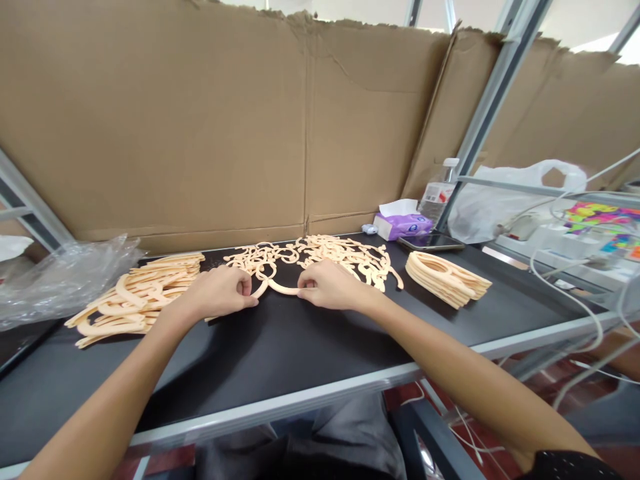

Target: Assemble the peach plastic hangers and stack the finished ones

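A curved beige piece [283, 289] with a ring at its middle hangs between my hands, just above the black tabletop. My left hand [223, 292] pinches its left end. Its right end is pinched by my right hand [327, 285]. Behind my hands lie a small heap of thin curly beige pieces [260, 253] and a larger heap of small beige pieces [345, 253]. To the left is a pile of larger curved beige pieces [135, 293], partly behind my left forearm. A neat stack of beige pieces with an oval opening [445, 277] stands at the right.
A purple tissue pack [404, 225], a phone [433, 241] and a bottle [440, 193] sit at the back right. Crumpled clear plastic [65, 280] covers the far left. White cables and a white bag [480, 207] are at the right. Cardboard [225, 133] stands behind the table.
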`<state>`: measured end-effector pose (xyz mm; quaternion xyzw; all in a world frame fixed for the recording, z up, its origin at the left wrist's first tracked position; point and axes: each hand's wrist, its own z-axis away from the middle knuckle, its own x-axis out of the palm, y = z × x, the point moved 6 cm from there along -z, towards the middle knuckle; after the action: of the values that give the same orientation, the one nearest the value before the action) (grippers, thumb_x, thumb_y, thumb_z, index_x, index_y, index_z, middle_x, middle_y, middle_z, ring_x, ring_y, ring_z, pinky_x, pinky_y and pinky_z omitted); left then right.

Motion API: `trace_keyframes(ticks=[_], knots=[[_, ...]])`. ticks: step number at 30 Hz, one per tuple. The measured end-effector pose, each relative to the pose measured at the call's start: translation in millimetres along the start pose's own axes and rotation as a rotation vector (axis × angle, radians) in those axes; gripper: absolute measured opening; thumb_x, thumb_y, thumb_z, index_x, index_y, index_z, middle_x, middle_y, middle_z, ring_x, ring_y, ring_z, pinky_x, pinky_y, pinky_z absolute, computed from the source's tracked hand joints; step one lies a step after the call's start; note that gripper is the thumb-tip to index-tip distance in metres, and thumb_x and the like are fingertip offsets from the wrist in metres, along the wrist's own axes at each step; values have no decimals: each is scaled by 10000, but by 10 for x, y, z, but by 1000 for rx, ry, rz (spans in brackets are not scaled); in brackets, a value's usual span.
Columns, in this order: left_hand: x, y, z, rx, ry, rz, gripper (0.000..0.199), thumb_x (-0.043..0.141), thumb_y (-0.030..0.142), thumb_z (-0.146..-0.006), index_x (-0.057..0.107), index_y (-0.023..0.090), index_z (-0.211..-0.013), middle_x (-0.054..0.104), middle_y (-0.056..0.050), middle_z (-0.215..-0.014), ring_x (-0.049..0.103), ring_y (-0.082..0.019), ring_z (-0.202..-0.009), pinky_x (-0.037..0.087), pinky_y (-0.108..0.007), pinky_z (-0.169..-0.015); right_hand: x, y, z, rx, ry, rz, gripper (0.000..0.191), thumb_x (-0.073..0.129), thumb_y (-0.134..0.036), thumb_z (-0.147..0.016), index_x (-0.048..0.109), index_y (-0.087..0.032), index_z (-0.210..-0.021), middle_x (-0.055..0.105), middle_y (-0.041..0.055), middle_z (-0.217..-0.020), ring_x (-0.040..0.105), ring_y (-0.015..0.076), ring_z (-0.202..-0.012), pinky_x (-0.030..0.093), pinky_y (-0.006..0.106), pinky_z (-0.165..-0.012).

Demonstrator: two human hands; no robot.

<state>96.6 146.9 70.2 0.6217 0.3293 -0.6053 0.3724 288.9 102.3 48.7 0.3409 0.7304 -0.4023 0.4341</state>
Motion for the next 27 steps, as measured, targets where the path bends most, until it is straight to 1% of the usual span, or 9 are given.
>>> trace_keyframes(ticks=[9,18,20,22,24,26,27], knots=[[8,-9,-3,-1,-11,-6,290,617,542,-715,652,255,-702,720,-12,-772,648,-236,-750,335,-297,-572,18,5,-1,13,-36,4,126,630,-220,-826,751,-197,-854,717,30,-812,623,151,-751,383,249,-695],[29,-18,0,-6,-23,-34,283,615,533,-721,661,255,-703,721,-15,-767,651,-233,-750,346,-297,-582,10,-12,16,16,-51,23,132,616,-235,-833,745,-220,-858,714,13,-809,610,145,-730,357,246,-636],[6,-14,2,-11,-16,-54,289,608,541,-727,663,258,-718,729,-17,-787,655,-241,-755,358,-300,-592,1,-14,18,12,-48,43,137,609,-226,-841,744,-213,-862,713,23,-826,617,156,-759,370,254,-655],[-37,17,31,-19,8,-81,295,597,542,-740,665,255,-757,737,-30,-834,660,-259,-781,380,-310,-616,-35,-54,21,-14,-6,63,146,614,-223,-848,746,-194,-901,711,52,-889,622,181,-847,399,269,-719],[-74,90,118,-14,54,-109,304,568,529,-777,669,245,-818,739,-56,-895,665,-285,-834,417,-335,-660,-92,-146,43,-53,72,60,168,618,-231,-862,745,-166,-950,702,83,-949,610,204,-939,422,290,-801],[-58,196,284,26,118,-124,321,518,501,-839,685,233,-895,736,-81,-961,667,-304,-900,466,-374,-730,-130,-295,108,-107,135,20,191,601,-239,-889,742,-147,-979,697,95,-963,598,209,-979,434,309,-865],[-18,248,394,58,150,-112,343,501,496,-867,697,227,-952,734,-92,-1014,664,-306,-946,488,-388,-777,-128,-388,161,-144,147,-8,203,580,-239,-907,742,-145,-984,699,94,-967,596,207,-987,437,317,-895]])
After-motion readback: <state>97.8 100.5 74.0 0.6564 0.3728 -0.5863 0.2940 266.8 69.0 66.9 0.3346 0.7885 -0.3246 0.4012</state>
